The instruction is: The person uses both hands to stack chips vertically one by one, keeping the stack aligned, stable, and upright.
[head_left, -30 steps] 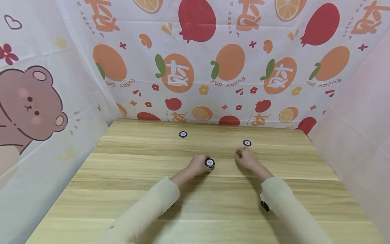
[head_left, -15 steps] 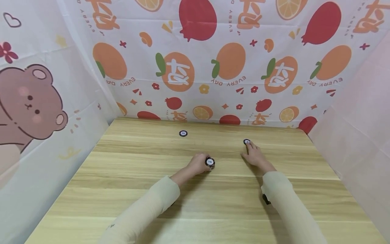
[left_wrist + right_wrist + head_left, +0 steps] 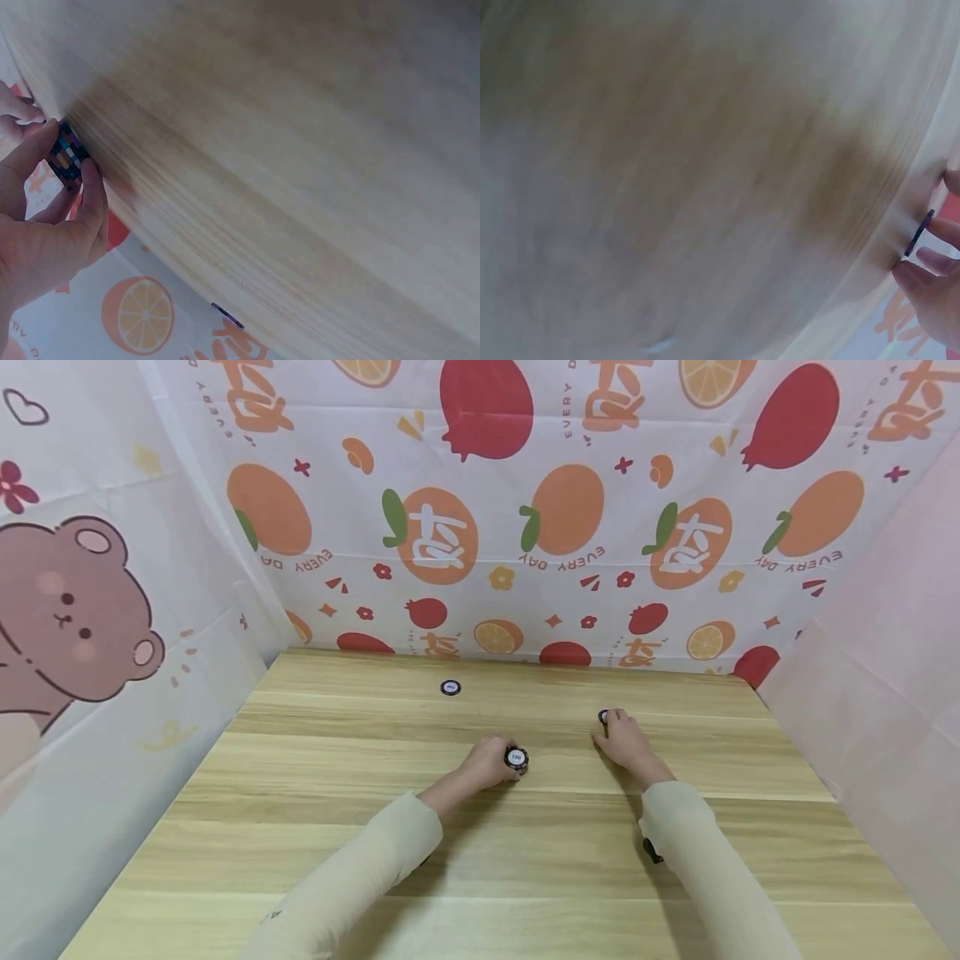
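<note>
In the head view my left hand grips a short stack of poker chips, its top chip black-rimmed with a white centre marked 100. The left wrist view shows the stack's patterned side between thumb and fingers. Farther right, my right hand has its fingertips on a single poker chip flat on the table, partly covered by the fingers. That chip appears as a thin dark edge in the right wrist view, with the thumb set apart from it.
Another poker chip lies flat near the back edge of the wooden table, left of centre. A fruit-print cloth hangs behind the table. Pale cloths stand along both sides.
My right hand has reached right and back onto the right-hand chip, which has slid slightly toward me under its fingertips. My left hand has stayed in place round the stack.
</note>
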Motion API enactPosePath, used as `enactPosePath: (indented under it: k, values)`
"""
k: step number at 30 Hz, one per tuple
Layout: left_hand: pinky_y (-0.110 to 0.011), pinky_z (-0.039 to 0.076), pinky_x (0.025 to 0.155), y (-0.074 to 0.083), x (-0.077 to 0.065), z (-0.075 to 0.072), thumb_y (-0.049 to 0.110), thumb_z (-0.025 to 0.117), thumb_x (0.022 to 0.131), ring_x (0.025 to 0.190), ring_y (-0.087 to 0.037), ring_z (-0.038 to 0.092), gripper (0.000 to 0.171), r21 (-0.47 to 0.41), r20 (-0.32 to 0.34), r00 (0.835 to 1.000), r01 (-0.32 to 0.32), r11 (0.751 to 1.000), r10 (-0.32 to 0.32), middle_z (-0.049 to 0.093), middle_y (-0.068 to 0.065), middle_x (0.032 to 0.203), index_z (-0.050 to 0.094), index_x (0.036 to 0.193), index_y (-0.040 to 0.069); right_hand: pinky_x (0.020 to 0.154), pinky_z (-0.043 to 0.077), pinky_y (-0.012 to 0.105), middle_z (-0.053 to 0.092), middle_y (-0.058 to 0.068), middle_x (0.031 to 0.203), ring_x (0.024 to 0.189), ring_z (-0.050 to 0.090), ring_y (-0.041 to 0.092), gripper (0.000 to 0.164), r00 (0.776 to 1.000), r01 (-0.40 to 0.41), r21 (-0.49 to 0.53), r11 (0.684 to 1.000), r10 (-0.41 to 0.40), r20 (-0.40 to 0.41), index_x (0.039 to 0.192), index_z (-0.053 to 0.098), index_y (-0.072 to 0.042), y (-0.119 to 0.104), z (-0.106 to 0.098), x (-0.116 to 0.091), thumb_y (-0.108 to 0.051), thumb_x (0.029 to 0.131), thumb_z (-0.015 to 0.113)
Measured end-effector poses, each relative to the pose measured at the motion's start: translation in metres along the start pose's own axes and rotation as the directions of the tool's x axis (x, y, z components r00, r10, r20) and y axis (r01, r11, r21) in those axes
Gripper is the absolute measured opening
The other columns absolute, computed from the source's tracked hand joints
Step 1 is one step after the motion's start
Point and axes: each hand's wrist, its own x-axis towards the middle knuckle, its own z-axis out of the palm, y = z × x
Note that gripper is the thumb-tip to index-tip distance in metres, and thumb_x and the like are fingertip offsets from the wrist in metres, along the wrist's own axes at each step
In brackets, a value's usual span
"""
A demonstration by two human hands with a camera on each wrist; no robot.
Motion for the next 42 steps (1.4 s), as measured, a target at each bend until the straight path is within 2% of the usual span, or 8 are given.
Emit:
enactPosePath:
  k: [4,10,17,24,34,42]
  values:
    - [-0.035,0.044,0.085,0.0,0.0,-0.001,0.011,0.082,0.067,0.094,-0.028,0.055,0.04,0.003,0.001,1.0,0.001,1.0,-0.001,0.061,-0.013,0.097,0.063,0.1,-0.002,0.096,0.032,0.053,0.036,0.031,0.129,0.116,0.036,0.046,0.047,1.0,-0.025,0.0,1.0,0.025,0.005,0.129,0.033,0.012,-0.001,0.002,0.003,-0.017,0.095,0.044]
    - [-0.035,0.045,0.083,-0.001,-0.001,-0.001,0.011,0.082,0.066,0.093,-0.028,0.056,0.04,0.008,-0.011,1.0,-0.02,1.0,0.02,0.061,-0.013,0.095,0.063,0.098,-0.002,0.096,0.031,0.055,0.03,0.028,0.138,0.121,0.031,0.046,0.048,1.0,-0.026,-0.066,0.997,0.027,0.016,0.139,0.027,0.004,-0.001,0.004,0.007,-0.014,0.097,0.039]
    - [-0.035,0.045,0.083,-0.001,0.0,-0.001,0.011,0.083,0.066,0.093,-0.028,0.056,0.04,0.002,-0.007,1.0,-0.022,1.0,0.022,0.061,-0.013,0.095,0.063,0.099,-0.003,0.098,0.027,0.054,0.028,0.026,0.14,0.123,0.028,0.046,0.043,0.999,-0.001,-0.098,0.995,0.004,0.032,0.138,0.034,0.001,0.0,0.006,0.011,-0.012,0.098,0.036]
    - [-0.035,0.045,0.084,-0.001,-0.001,-0.001,0.011,0.082,0.066,0.094,-0.028,0.056,0.04,0.002,-0.007,1.0,-0.021,1.0,0.021,0.061,-0.014,0.096,0.063,0.099,-0.002,0.095,0.033,0.053,0.037,0.026,0.134,0.119,0.034,0.045,0.038,1.0,0.02,-0.077,0.997,-0.02,0.003,0.133,0.042,0.002,0.003,0.005,0.013,-0.008,0.096,0.041]
    - [-0.035,0.045,0.083,0.002,-0.002,-0.003,0.01,0.082,0.066,0.092,-0.027,0.057,0.038,0.009,-0.006,1.0,-0.029,1.0,0.029,0.062,-0.013,0.094,0.064,0.097,-0.002,0.086,0.042,0.05,0.051,0.027,0.116,0.102,0.048,0.044,0.03,0.991,0.089,-0.079,0.993,-0.096,-0.092,0.119,0.055,0.006,0.002,-0.001,0.011,0.0,0.091,0.049]
    - [-0.035,0.045,0.084,0.003,-0.002,-0.004,0.009,0.082,0.066,0.094,-0.028,0.057,0.04,-0.001,0.003,1.0,-0.017,1.0,0.017,0.062,-0.014,0.095,0.063,0.099,-0.003,0.086,0.042,0.049,0.051,0.026,0.113,0.1,0.048,0.043,0.029,0.992,0.097,-0.082,0.992,-0.103,-0.078,0.118,0.056,0.006,0.001,-0.003,0.01,0.001,0.09,0.05]
